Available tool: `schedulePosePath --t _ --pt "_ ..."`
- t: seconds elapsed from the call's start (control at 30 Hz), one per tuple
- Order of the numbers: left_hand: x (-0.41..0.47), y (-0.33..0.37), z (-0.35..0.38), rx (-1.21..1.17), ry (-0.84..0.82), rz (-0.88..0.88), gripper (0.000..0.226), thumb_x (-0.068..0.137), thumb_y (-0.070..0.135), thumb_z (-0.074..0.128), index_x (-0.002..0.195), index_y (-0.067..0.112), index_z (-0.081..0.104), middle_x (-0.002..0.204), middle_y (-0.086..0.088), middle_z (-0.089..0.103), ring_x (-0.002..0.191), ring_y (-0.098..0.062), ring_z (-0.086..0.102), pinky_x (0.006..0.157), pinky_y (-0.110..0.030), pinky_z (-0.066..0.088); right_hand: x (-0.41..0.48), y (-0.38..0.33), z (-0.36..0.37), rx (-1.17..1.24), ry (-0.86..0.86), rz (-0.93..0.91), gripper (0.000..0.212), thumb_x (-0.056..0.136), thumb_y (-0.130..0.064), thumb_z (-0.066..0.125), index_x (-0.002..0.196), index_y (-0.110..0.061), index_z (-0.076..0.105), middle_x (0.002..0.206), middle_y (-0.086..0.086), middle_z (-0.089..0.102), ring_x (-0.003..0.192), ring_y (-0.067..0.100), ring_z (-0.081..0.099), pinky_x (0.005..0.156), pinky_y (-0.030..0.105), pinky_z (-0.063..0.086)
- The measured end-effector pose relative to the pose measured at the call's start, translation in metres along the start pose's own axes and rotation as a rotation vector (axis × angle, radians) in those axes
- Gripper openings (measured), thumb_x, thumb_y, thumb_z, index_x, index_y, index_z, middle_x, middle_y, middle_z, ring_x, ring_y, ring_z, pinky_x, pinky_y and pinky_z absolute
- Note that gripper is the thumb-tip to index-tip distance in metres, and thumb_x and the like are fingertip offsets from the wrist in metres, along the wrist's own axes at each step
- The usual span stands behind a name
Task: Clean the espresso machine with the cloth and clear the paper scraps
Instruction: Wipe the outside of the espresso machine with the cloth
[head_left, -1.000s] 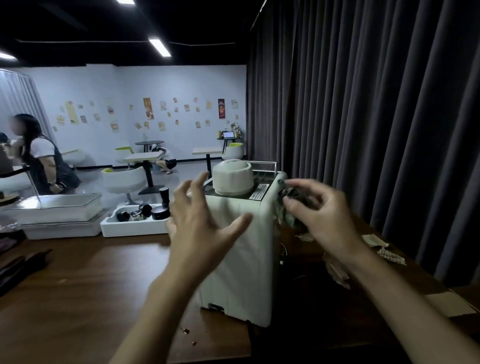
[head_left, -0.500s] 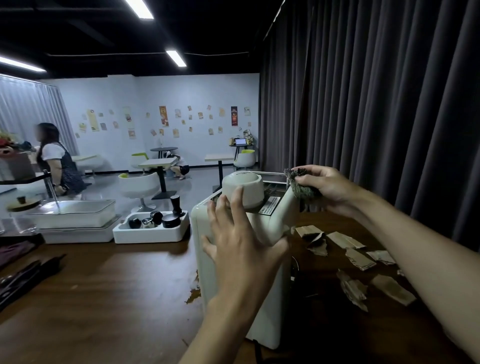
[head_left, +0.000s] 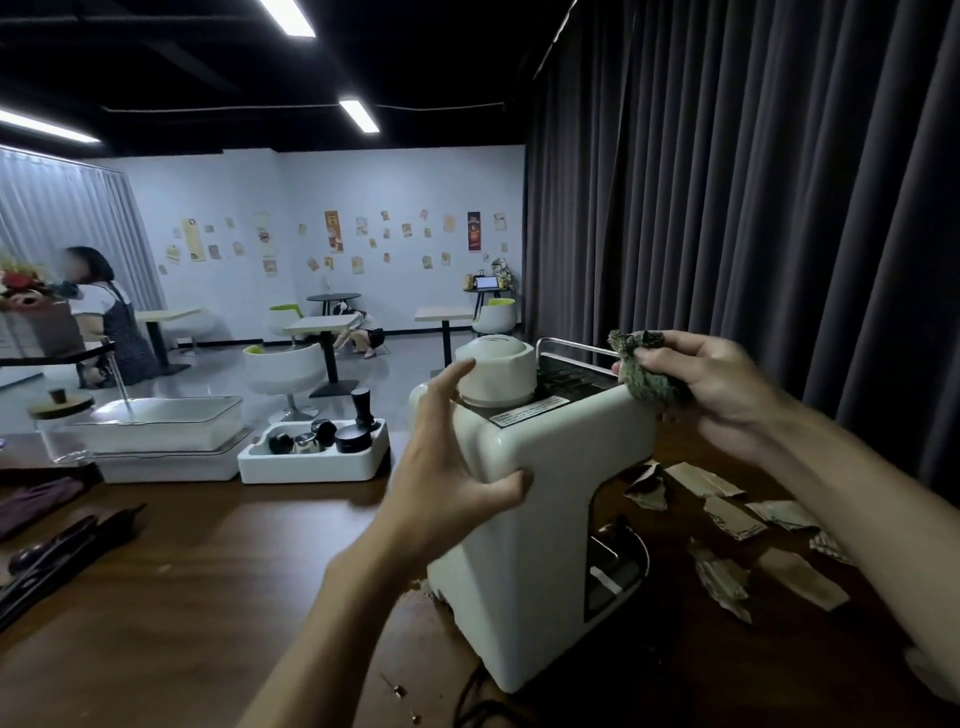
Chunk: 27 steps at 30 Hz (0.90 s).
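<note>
**Both hands on espresso machine, cloth at top corner**

Head view, the only 1. A cream espresso machine (head_left: 519, 519) stands upright on a dark wooden table (head_left: 182, 597), near the centre of frame, with its brew side turned to the right. A white round cap (head_left: 496, 369) sits on its top deck.

The left hand (head_left: 447, 467) grips the machine's upper body. Its thumb curls against the near face, its fingers wrap over the far edge, and the index tip is up beside the cap's base.

The right hand (head_left: 711, 395) has its fingers curled tight round a bunched dark green cloth (head_left: 644, 374). The cloth presses on the machine's top right corner, just under the metal rail.

Brown paper scraps (head_left: 727, 514) lie scattered on the table right of the machine, partly under the right forearm. More than 6 pieces are visible, all apart from the cloth.

Behind the machine to the left, a white tray (head_left: 311, 462) holds a black tamper (head_left: 362, 408) and small dark accessories. A clear lidded box (head_left: 156, 426) sits left of the tray. A dark curtain (head_left: 753, 208) fills the right side. A person (head_left: 111, 317) stands far left in the café area, among small tables and white chairs.
</note>
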<state>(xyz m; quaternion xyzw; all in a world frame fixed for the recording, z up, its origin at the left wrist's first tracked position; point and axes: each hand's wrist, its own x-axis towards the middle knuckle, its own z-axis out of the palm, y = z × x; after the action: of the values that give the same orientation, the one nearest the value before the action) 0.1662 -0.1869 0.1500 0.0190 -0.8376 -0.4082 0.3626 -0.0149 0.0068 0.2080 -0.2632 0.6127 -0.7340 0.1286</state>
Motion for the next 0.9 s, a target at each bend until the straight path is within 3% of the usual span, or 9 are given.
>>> schedulePosePath --t 0.07,0.13,0.27,0.33,0.5,0.6,0.77,0.9 --pt "0.004 -0.007 -0.009 -0.038 -0.06 -0.01 0.09 0.064 0.032 0.083 0.136 0.043 0.031 0.138 0.021 0.048 0.13 0.003 0.046 0.105 -0.022 0.039 -0.014 -0.002 0.0 0.003 0.01 -0.026 0.024 0.089 -0.01 0.064 0.113 -0.008 0.066 0.116 0.02 0.068 0.108 0.025 0.066 0.085 0.034 0.056" --pt "0.009 -0.014 -0.019 -0.064 -0.109 -0.018 0.082 0.063 0.035 0.081 0.131 0.041 0.034 0.139 0.018 0.051 0.129 0.002 0.049 0.103 -0.021 0.04 -0.027 -0.004 0.004 0.026 0.016 -0.05 0.022 0.089 -0.009 0.063 0.111 -0.008 0.067 0.115 0.02 0.068 0.101 0.023 0.067 0.081 0.033 0.054" --pt "0.018 -0.023 -0.036 -0.16 -0.171 -0.025 0.072 0.064 0.025 0.077 0.125 0.036 0.042 0.141 0.006 0.054 0.125 -0.016 0.058 0.11 -0.042 0.045 -0.048 -0.007 0.017 0.064 0.023 -0.085 0.021 0.088 -0.008 0.064 0.108 -0.008 0.068 0.112 0.02 0.069 0.097 0.024 0.068 0.083 0.036 0.055" --pt "0.02 -0.025 -0.042 -0.221 -0.186 -0.013 0.07 0.065 0.019 0.075 0.127 0.028 0.043 0.138 0.002 0.057 0.119 -0.02 0.061 0.108 -0.046 0.047 -0.054 -0.008 0.024 0.052 0.037 -0.096 0.022 0.087 -0.009 0.065 0.109 -0.008 0.069 0.108 0.017 0.071 0.094 0.021 0.069 0.08 0.035 0.056" --pt "0.018 -0.03 -0.045 -0.245 -0.223 0.023 0.064 0.068 0.017 0.075 0.124 0.026 0.046 0.132 0.006 0.058 0.122 -0.011 0.058 0.104 -0.032 0.048 -0.068 -0.006 0.03 0.016 0.086 -0.134 0.025 0.085 -0.01 0.067 0.109 -0.011 0.07 0.101 0.01 0.074 0.091 0.018 0.07 0.07 0.028 0.058" --pt "0.015 -0.034 -0.043 -0.27 -0.232 0.052 0.053 0.071 0.005 0.073 0.117 0.02 0.05 0.136 0.006 0.055 0.124 -0.007 0.056 0.099 -0.026 0.049 -0.077 -0.001 0.032 0.01 0.103 -0.155 0.023 0.084 -0.01 0.068 0.106 -0.013 0.071 0.098 0.007 0.075 0.089 0.016 0.071 0.066 0.025 0.058" --pt "0.018 -0.032 -0.04 -0.295 -0.267 0.106 0.047 0.068 0.007 0.072 0.109 0.011 0.051 0.147 0.002 0.046 0.123 -0.004 0.058 0.086 -0.02 0.053 -0.088 0.006 0.036 -0.022 0.154 -0.234 0.022 0.082 -0.008 0.069 0.102 -0.016 0.073 0.094 0.006 0.075 0.088 0.018 0.072 0.067 0.025 0.058" --pt "0.023 -0.031 -0.036 -0.297 -0.283 0.074 0.046 0.068 0.007 0.072 0.107 0.013 0.049 0.148 0.013 0.043 0.119 0.006 0.058 0.083 -0.018 0.053 -0.091 0.011 0.038 -0.075 0.169 -0.293 0.023 0.083 -0.007 0.07 0.103 -0.018 0.073 0.101 0.008 0.074 0.089 0.018 0.072 0.069 0.023 0.056"
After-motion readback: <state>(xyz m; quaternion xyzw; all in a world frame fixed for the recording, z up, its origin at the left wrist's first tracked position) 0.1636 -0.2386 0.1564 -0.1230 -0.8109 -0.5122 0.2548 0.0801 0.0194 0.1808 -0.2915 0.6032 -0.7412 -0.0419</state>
